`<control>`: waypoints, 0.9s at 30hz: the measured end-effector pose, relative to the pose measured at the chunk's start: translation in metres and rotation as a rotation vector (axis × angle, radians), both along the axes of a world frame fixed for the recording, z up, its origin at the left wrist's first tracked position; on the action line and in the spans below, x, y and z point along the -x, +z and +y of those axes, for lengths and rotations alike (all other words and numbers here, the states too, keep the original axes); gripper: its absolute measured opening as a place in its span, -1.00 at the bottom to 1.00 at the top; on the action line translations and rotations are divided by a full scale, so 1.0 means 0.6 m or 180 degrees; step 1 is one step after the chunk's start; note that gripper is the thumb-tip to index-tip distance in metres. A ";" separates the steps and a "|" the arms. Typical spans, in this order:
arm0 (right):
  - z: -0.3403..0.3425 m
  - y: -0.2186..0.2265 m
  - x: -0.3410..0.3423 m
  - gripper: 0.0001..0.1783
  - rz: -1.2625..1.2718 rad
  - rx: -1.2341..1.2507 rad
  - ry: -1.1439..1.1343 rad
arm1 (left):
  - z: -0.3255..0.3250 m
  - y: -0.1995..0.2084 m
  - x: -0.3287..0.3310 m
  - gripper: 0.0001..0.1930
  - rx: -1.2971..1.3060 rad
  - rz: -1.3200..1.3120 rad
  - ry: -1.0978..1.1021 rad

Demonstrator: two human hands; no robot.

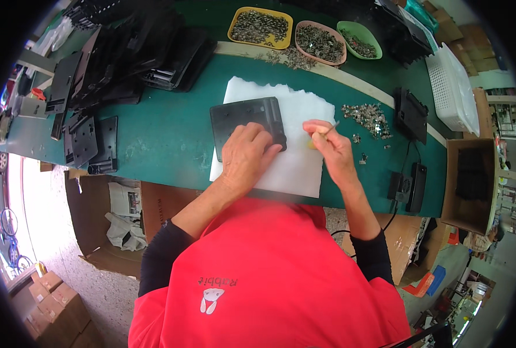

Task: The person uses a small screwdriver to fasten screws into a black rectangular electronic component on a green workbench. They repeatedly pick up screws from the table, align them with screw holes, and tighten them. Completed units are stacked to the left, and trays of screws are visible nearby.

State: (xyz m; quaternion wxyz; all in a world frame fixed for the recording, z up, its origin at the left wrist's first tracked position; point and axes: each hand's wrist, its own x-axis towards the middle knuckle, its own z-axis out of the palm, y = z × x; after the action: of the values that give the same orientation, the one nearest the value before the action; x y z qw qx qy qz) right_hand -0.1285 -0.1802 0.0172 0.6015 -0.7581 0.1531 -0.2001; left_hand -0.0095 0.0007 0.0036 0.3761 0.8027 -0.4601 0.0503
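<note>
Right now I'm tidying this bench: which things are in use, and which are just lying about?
In use:
left hand pressing the black plate
white foam sheet under it
right hand holding a thin stick

Lying about:
stacked black parts
three dishes of metal bits
white basket
cardboard box

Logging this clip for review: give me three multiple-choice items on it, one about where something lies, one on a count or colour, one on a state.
1. Where does the black plastic panel lie?
A. on the white foam sheet
B. in the white basket
C. inside the cardboard box

2. How many trays of small metal parts stand at the far edge of the green table?
A. one
B. three
C. five

3. What is the left hand doing?
A. hanging off the table
B. lifting a tray
C. pressing flat on the panel

Answers: 1 A, the panel rests on the foam; 2 B, a yellow tray, a pink tray and a green tray; 3 C, its palm lies on the panel while the right hand pinches a thin tool.
</note>
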 end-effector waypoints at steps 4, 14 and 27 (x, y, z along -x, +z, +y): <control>-0.009 0.040 0.027 -0.80 0.0502 0.1765 0.0173 | 0.002 0.005 -0.008 -0.78 -0.0124 0.0360 -0.0079; 0.064 -0.021 -0.061 -0.66 -0.0809 0.2312 -0.0079 | 0.001 -0.002 -0.005 -0.79 -0.0001 0.0204 -0.0084; 0.013 0.012 -0.139 -0.70 0.0951 0.0682 -0.0132 | 0.001 -0.004 -0.001 -0.78 0.0034 0.0110 -0.0112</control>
State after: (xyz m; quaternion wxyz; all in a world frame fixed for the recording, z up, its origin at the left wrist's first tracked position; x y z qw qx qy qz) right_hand -0.0452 -0.1726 0.0245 0.4836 -0.8358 0.2341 -0.1128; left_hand -0.0088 0.0010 0.0012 0.3891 0.7932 -0.4673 0.0322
